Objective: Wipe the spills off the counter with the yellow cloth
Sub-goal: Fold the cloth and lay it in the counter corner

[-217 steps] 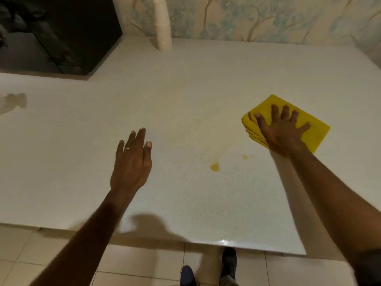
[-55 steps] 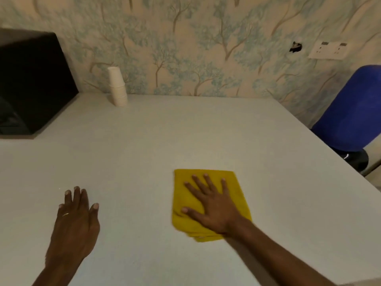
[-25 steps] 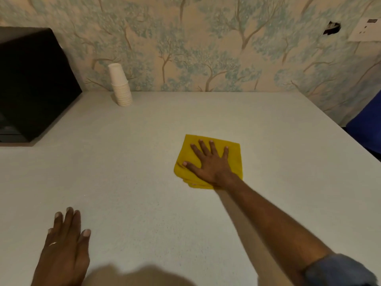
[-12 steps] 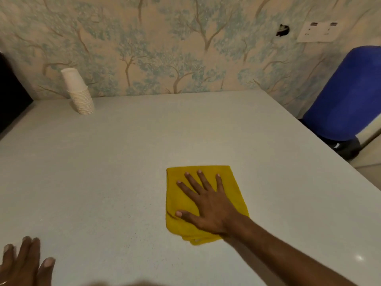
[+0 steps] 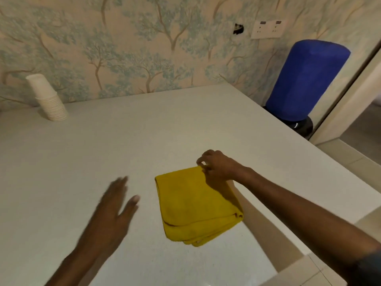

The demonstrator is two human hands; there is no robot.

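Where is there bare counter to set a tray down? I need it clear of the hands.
The widest bare patch is the back of the white counter, between the stack of paper cups and the right edge. The front centre is crowded: folded yellow cloth, right hand pinching its far corner, left hand beside it.

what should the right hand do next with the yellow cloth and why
Probably lift the pinched far corner and pick the cloth up or refold it. The right hand is curled at the far right corner of the folded yellow cloth, no longer flat on it, and no spill shows on the visible counter. The left hand, blurred, is open beside the cloth.
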